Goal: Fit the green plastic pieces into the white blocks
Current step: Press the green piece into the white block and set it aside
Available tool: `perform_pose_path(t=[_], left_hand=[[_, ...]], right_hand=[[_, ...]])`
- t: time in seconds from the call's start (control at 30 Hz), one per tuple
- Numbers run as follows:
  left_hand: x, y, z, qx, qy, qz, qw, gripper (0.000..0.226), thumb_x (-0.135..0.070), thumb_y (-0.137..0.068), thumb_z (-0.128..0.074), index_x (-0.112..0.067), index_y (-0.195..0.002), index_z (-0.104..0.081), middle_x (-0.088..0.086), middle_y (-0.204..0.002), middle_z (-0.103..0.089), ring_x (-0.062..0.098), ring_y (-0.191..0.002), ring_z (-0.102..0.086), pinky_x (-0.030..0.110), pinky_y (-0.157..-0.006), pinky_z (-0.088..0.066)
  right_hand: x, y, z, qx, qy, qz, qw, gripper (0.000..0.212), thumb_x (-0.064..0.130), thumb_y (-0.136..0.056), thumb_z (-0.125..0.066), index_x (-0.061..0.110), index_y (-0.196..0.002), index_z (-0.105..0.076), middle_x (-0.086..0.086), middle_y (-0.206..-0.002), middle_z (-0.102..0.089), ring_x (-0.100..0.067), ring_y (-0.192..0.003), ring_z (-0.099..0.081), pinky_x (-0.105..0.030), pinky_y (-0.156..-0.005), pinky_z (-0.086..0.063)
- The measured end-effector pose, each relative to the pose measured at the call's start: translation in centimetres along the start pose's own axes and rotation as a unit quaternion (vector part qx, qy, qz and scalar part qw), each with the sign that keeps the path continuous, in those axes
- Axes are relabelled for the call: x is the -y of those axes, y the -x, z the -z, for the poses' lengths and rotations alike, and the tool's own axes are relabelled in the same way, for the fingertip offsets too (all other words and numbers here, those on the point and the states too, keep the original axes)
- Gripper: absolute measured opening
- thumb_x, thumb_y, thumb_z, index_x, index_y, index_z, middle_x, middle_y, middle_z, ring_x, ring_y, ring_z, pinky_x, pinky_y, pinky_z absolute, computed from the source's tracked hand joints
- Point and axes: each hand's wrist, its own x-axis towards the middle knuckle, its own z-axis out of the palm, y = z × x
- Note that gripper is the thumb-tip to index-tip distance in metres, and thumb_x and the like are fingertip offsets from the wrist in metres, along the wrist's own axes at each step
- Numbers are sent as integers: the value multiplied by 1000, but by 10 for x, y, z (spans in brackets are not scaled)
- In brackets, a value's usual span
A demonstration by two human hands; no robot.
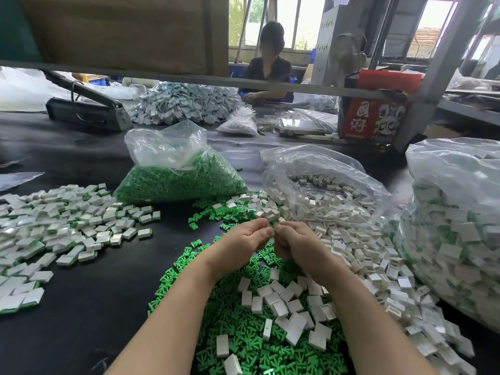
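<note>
My left hand (244,239) and my right hand (293,240) meet fingertip to fingertip above the black table. Between them they pinch a small white block (272,215); a bit of green shows at the fingertips, but which hand holds what I cannot tell. Loose green plastic pieces (243,328) lie heaped under my forearms, mixed with empty white blocks (286,301). More empty white blocks (359,255) spill from an open clear bag to the right. On the left lies a spread of white blocks with green pieces fitted (62,226).
A clear bag of green pieces (178,177) stands behind the hands. A big bag of fitted blocks (457,234) fills the right edge. Farther back are a grey heap (184,104), a red box (376,115), a heat sealer (86,106) and a seated person (267,66).
</note>
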Motion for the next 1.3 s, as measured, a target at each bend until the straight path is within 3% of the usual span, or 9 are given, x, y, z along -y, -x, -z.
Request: perform_pose_path(t=[0.17, 0.3, 0.6, 0.73, 1.0, 1.3], left_hand=[[2, 1, 1, 22, 37, 1, 999, 7, -33, -92, -50, -33, -85, -50, 4, -91, -48, 8, -75, -43, 15, -66, -39], [3, 0, 2, 22, 59, 0, 998, 6, -38, -85, -53, -32, -84, -53, -14, -70, -51, 2, -64, -44, 13, -61, -38], [6, 0, 7, 38, 85, 4, 996, 6, -36, -87, -55, -31, -87, -59, -20, -68, -52, 2, -70, -46, 15, -68, -42], [3, 2, 8, 56, 75, -9, 996, 11, -32, -93, -51, -23, -90, -57, -21, -65, -46, 0, -62, -43, 10, -62, -39], [1, 4, 5, 38, 89, -13, 995, 13, -18, -104, -43, -17, -95, -53, -10, -69, -42, 4, -63, -37, 15, -60, -35], [-2, 5, 4, 45, 99, -24, 994, 20, -15, -104, -42, -19, -89, -55, -19, -63, -48, -3, -59, -43, 8, -57, -38]], right_hand=[[-3, 0, 4, 14, 15, 1, 1000, 43, 4, -100, -37, 17, -58, -36, 6, -50, -33, -11, -46, -29, -27, -50, -23], [-1, 1, 6, 17, -9, 10, 1000, 43, 3, -99, -37, 17, -58, -37, 8, -49, -34, -9, -47, -28, -25, -50, -24], [-1, 1, 7, 27, -23, 13, 999, 45, 1, -99, -38, 18, -57, -37, 10, -50, -33, -7, -46, -29, -22, -49, -25], [-1, 0, 3, 5, -19, 11, 1000, 45, 1, -98, -39, 18, -56, -38, 8, -49, -33, -10, -47, -28, -27, -51, -23], [-1, -1, -2, -39, -82, 22, 996, 45, 5, -99, -37, 16, -56, -38, 5, -48, -36, -10, -45, -31, -25, -50, -26], [-2, 0, 1, -29, -49, 22, 998, 44, 8, -100, -39, 16, -57, -43, 4, -49, -39, -14, -49, -32, -30, -54, -29]])
